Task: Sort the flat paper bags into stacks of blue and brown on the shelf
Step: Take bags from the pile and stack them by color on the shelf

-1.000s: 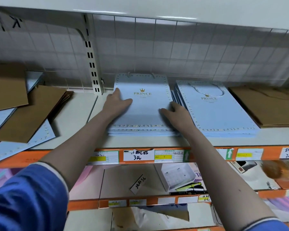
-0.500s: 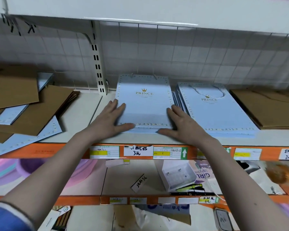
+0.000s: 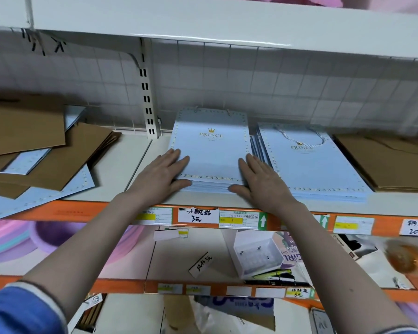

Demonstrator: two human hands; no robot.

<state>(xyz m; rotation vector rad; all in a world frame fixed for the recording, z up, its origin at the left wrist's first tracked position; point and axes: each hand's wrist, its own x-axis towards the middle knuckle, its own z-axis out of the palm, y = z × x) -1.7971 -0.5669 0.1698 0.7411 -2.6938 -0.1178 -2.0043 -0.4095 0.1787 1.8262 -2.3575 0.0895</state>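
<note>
Change: one second ago both hands lay further up the sides of the blue stack (image 3: pixel 210 150) with fingers partly curled at its edges; now they sit at its near corners, fingers straight.
Left hand (image 3: pixel 161 175): flat and relaxed on the near left corner, thumb along the near edge — it grips nothing.
Right hand (image 3: pixel 261 179): the same on the near right corner, flat, holding nothing.
Blue stack: it lies in the middle of the shelf (image 3: pixel 121 179), its edges now look even.
Second blue stack (image 3: pixel 309 165): just beside it on the right, touching or almost.
Brown stack (image 3: pixel 386 162): far right, apart from the blue.
Mixed pile (image 3: pixel 41 155): on the left, brown and blue bags overlap — not sorted yet.
Meaning: squaring of this stack seems finished; I judge the left pile is the next work.
</note>
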